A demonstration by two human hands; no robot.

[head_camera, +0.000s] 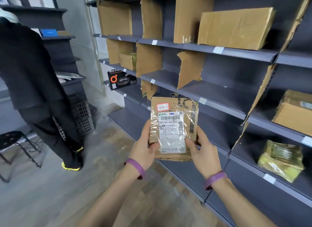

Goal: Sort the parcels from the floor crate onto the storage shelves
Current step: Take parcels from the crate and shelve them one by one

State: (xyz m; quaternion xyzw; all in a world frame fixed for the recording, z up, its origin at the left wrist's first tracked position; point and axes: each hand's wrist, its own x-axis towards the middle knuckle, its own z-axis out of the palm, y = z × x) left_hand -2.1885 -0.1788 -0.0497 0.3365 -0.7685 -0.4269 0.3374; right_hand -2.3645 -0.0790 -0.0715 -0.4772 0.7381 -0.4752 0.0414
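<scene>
I hold one parcel (pixel 173 127) upright in front of the storage shelves (pixel 219 95), my left hand (pixel 145 150) and right hand (pixel 202 152) both gripping its lower edges. I think I am reading its label (pixel 171 132); next I must choose the matching shelf compartment.

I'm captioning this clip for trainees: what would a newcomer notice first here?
First, the taped brown parcel held at centre by the left hand and right hand, its white shipping label and red-bordered sticker facing the camera. Behind it, grey shelves split by torn cardboard dividers fill the right; a person in black stands at left.
</scene>
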